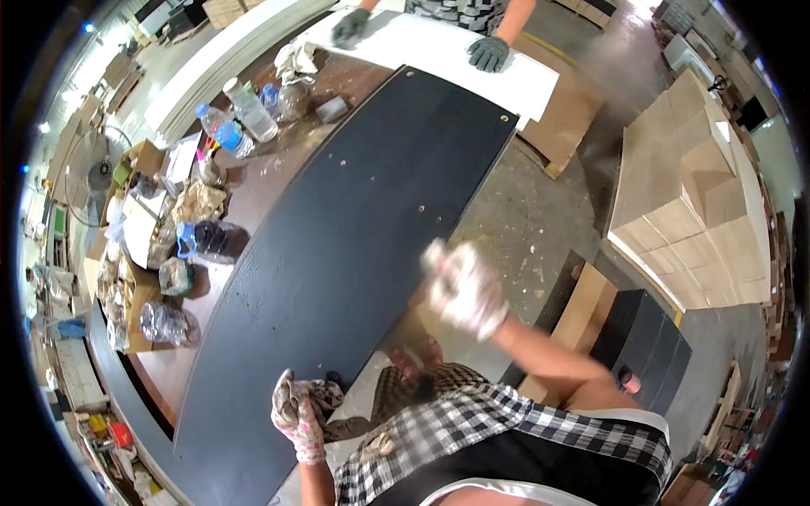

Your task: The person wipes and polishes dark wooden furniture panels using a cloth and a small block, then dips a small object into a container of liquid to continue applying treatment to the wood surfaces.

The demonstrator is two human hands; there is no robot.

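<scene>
the long dark panel (337, 253) is lying on the counter (253, 190), its long axis running from lower left to upper right. the right hand (462, 288) is hovering at its right edge, fingers blurred, grip unclear. the left hand (297, 415), fingers clamped on a rag (325, 395), is resting at the lower end.

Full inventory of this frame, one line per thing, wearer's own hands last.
dark panel: 1, black, long, lying across the workbench from near the wearer to the far end
white board: 1, white, at the far end, beyond the dark panel
co-worker's gloved hands: 2, dark grey, resting on the white board
plastic bottles: about 3, clear with blue labels, left of the panel on the bench
cardboard boxes: one stack, tan, on the floor to the right
fan: 1, grey, far left
rag: 1, greyish, on the panel's near end by the left hand
left hand: 1, patterned glove, on the rag
right hand: 1, white glove, blurred, at the panel's right edge
</scene>
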